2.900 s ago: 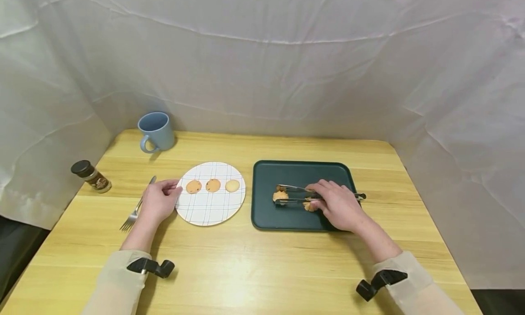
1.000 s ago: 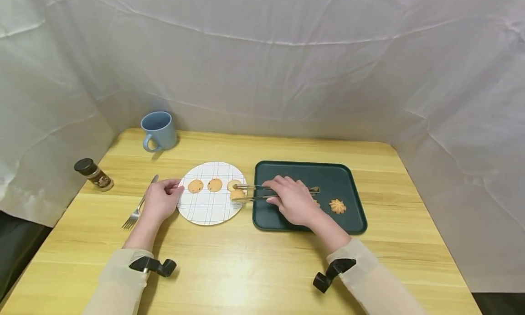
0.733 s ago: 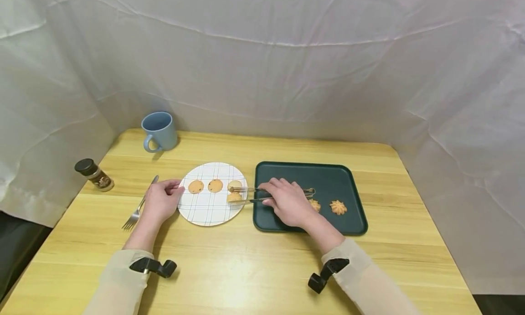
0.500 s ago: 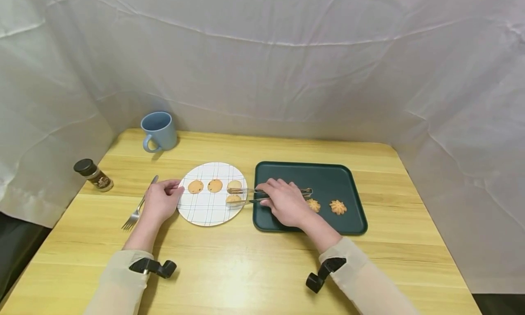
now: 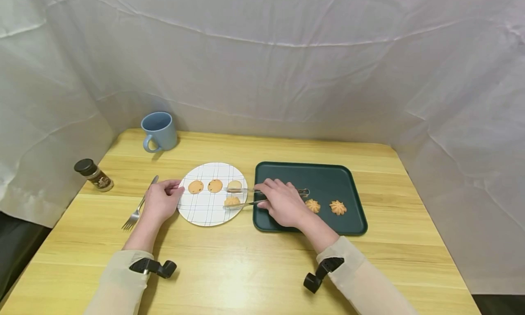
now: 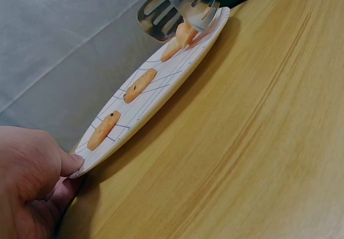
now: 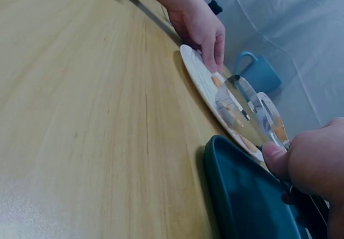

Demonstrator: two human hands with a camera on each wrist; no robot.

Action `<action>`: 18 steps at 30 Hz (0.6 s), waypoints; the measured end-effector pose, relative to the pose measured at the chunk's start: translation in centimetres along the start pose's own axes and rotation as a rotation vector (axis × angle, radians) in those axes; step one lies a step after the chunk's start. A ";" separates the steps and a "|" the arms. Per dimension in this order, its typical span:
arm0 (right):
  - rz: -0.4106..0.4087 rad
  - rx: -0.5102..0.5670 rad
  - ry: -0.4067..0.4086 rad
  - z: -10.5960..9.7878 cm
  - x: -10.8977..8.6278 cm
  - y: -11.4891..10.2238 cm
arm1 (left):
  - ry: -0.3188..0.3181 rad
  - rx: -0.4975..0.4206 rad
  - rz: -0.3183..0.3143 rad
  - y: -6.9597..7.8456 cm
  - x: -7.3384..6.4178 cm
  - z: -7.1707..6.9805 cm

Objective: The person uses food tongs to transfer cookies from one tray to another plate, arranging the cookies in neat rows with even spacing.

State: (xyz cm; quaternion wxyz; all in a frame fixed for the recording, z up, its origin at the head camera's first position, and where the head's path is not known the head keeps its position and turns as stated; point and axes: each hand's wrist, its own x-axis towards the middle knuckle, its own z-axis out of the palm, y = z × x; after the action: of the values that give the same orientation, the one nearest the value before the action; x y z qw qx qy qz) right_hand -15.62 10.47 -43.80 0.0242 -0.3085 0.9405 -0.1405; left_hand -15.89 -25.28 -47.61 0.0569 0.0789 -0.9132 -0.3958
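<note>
My left hand (image 5: pixel 162 200) pinches the left rim of a round checked plate (image 5: pixel 209 214); in the left wrist view the thumb lies on top of the rim. My right hand (image 5: pixel 283 203) holds metal tongs (image 6: pixel 194 0) above the green tray's left part, their slotted ends reaching over the plate's right side. Between those spread ends is a piped cookie (image 5: pixel 231 200), seemingly on the plate. Just behind it lies a plain round cookie (image 5: pixel 234 184), partly covered by one tong arm. Two flat speckled cookies, a left one (image 5: pixel 195 187) and a middle one (image 5: pixel 215 185), complete the row.
The green tray (image 5: pixel 303 171) bears two star-shaped cookies, one (image 5: pixel 313 205) close to my right wrist and another (image 5: pixel 338 208) farther right. A fork (image 5: pixel 135 214) lies beside my left forearm. A blue mug (image 5: pixel 160 131) and a black-capped jar (image 5: pixel 94 174) stand at left.
My right hand has carried the piped cookie leftward from the tray to the plate with the tongs. Over the last half second the tong arms have spread apart. My left hand stays on the rim.
</note>
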 end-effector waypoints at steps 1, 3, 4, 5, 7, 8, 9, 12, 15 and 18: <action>0.000 0.003 -0.002 -0.1 0.0 0.0 | -0.001 -0.001 -0.003 0.0 0.0 0.0; 0.002 0.010 -0.007 -0.2 0.0 -0.1 | -0.002 0.000 -0.007 0.0 0.0 0.0; 0.006 0.012 -0.009 -0.2 0.0 -0.1 | -0.002 0.000 -0.011 0.0 0.0 -0.1; 0.009 0.012 -0.010 -0.3 0.0 -0.2 | -0.003 -0.001 -0.014 0.1 0.0 -0.1; 0.016 0.015 -0.008 -0.4 0.1 -0.3 | -0.002 -0.001 -0.016 0.1 0.0 -0.1; 0.020 0.018 -0.008 -0.4 0.2 -0.4 | 0.000 -0.002 -0.015 0.1 0.0 -0.1; 0.024 0.019 -0.008 -0.5 0.2 -0.5 | 0.001 -0.002 -0.015 0.1 0.0 -0.1; 0.028 0.034 -0.017 -0.7 0.3 -0.6 | 0.001 -0.002 -0.012 0.1 -0.1 -0.1; 0.029 0.054 -0.032 -1.0 0.3 -0.7 | 0.000 0.000 -0.010 0.1 -0.1 0.0; 0.036 0.063 -0.042 -1.1 0.2 -0.6 | 0.000 -0.002 -0.010 0.2 -0.1 -0.1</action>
State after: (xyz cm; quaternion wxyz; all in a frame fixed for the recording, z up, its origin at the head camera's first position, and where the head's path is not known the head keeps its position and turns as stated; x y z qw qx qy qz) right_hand -15.58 10.13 -42.52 0.0560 -0.2937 0.9402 -0.1630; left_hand -15.82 -25.18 -47.44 0.0548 0.0833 -0.9125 -0.3968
